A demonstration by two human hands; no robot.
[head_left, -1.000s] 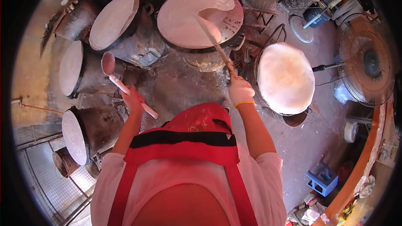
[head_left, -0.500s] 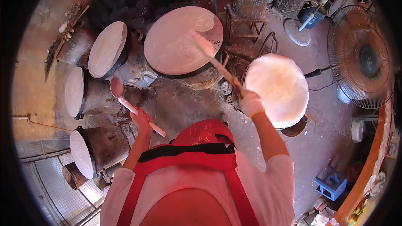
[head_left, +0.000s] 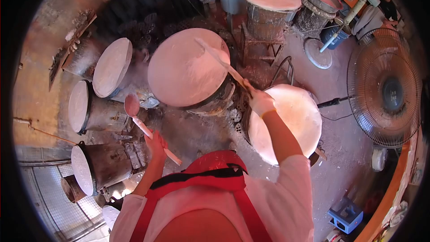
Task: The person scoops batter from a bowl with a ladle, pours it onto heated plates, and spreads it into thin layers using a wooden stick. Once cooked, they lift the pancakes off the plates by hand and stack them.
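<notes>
Fingers of right hand [head_left: 261, 102] wrapped round long wooden spreader [head_left: 222, 62] over round white-coated steamer top [head_left: 186, 68] | left hand [head_left: 155, 144] clasping pale-handled ladle [head_left: 142, 122] | bare floor between drums | no legible writing

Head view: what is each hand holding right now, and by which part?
The left hand grips the ladle around the middle of its handle. The gloved right hand holds the spreader by the near end of its long handle.
</notes>
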